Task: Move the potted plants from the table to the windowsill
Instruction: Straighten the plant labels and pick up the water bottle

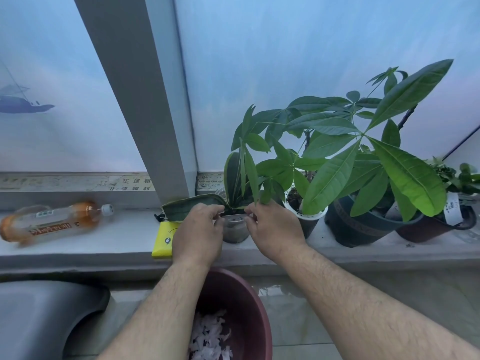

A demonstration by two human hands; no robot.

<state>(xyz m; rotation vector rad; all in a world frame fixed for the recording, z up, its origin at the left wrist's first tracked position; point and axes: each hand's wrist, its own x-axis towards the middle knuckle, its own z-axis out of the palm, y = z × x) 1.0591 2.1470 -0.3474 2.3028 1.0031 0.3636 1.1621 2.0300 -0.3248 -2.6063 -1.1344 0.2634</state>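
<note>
A small clear pot point(235, 229) with a dark, broad-leaved plant stands on the grey windowsill point(117, 242). My left hand point(198, 235) grips its rim from the left. My right hand point(272, 229) grips the rim from the right. One long dark leaf point(192, 207) bends out to the left over my left hand. To the right on the sill stand a white-rimmed pot point(307, 220) with a large-leaved plant, a black pot point(363, 226) and a dark red pot point(431, 228).
A bottle of orange drink point(55, 222) lies on its side at the sill's left. A yellow packet point(163, 240) lies just left of my left hand. Below the sill stand a dark red basin point(249, 307) holding white scraps and a grey object point(46, 315).
</note>
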